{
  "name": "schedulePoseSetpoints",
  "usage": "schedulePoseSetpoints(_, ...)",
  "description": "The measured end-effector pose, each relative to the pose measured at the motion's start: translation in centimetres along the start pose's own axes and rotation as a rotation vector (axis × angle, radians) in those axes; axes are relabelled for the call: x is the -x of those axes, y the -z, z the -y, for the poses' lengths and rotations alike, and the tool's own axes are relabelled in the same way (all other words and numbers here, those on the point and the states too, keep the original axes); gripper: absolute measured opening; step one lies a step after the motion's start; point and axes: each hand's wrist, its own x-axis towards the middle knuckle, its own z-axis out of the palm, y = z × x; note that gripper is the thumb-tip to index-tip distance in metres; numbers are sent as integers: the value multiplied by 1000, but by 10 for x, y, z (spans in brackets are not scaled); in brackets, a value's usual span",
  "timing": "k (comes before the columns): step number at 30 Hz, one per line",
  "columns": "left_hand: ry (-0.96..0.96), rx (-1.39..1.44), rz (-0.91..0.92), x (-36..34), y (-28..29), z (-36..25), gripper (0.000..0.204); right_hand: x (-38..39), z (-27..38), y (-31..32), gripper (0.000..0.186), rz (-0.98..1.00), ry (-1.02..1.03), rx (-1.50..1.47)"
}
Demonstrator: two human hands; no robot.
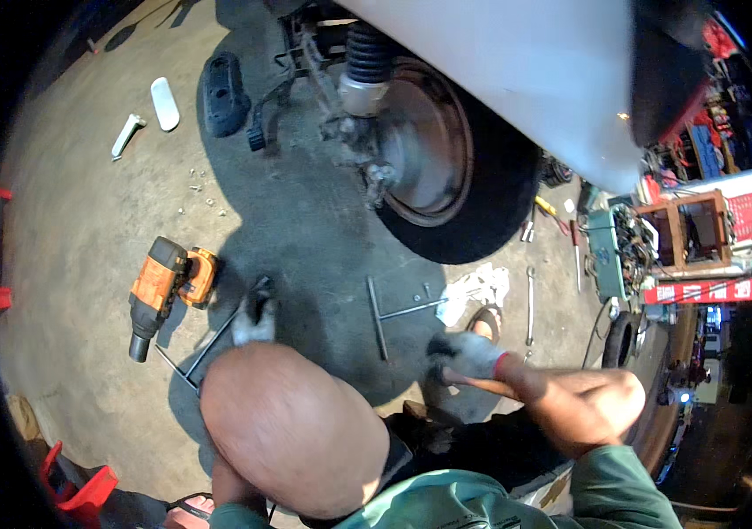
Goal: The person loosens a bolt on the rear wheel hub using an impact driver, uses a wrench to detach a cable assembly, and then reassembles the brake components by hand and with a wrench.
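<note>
T-wrench [213, 342] on floor [85, 220] left of knee, left hand [254, 323] gloved, grip closed round upper shaft end. Long axis diagonal: handle bar lower-left, tip upper-right toward wheel [446, 159]. Right hand [468, 354] gloved, grip state unclear, near second T-wrench [379, 319]. Wheel on hub, parts scattered; looks mid-job.

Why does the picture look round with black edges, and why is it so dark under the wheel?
Head view: a fisheye lens bends straight edges and leaves black corners; the wheel and the pale body above it cast a big shadow over the concrete floor; the gloved left hand and right hand are slightly blurred.
</note>
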Motion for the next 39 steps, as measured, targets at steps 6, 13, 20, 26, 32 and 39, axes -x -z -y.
schedulePoseSetpoints(6,-151,28,61,51,34,-84,22,142,-135,106,27,-608,-129,285)
schedulePoseSetpoints(13,-382,56,-245,52,104,-195,12,255,-229,145,20,-883,-267,-62)
schedulePoseSetpoints(20,-605,-78,-122,72,115,-365,25,140,-196,113,28,-686,14,276)
schedulePoseSetpoints(26,-668,-200,107,112,55,-444,22,-6,-159,58,30,-532,88,268)
schedulePoseSetpoints(32,-663,-789,574,147,-35,-439,22,-141,-162,11,34,-670,74,-28)
schedulePoseSetpoints(39,-298,-1056,765,84,-163,-292,35,-178,-134,-21,34,-695,-7,39)
